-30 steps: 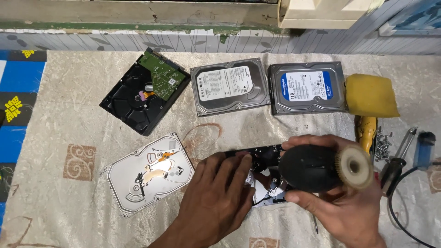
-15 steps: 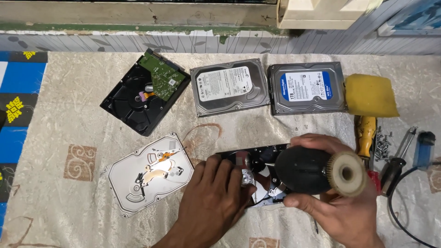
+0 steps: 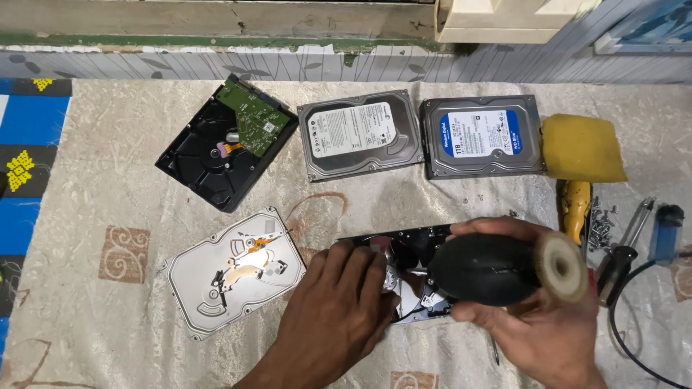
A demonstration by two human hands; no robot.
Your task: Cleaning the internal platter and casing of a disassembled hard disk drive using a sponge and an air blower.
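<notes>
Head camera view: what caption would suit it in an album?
Left hand steadies an opened hard drive while right hand holds a black rubber air blower.

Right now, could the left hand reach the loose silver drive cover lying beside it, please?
Probably yes: the left hand rests on the opened drive, and the silver cover lies just beside it with only bare cloth between.
</notes>
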